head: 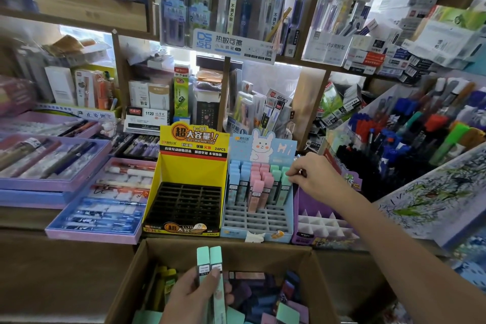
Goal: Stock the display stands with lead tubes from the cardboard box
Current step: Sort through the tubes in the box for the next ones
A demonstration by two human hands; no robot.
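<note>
- My left hand point(194, 294) grips two mint tubes point(210, 262) upright, side by side, over the cardboard box point(123, 287), where more tubes lie loose
- My right hand point(314, 177) reaches to the blue rabbit stand point(263, 146), fingertips pinching the cap of a green tube point(284, 187) at its right edge
- Blue, pink and green tubes fill that stand's back rows; its front slots gape
- The yellow stand point(189, 168), just left of it, shows only its black grid

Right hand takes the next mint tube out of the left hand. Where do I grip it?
Pinch the right-hand mint tube by its free top end, coming down from above and the right. Both tubes stand upright side by side, tops clear above the left hand, whose thumb lies across the labels lower down.
</note>
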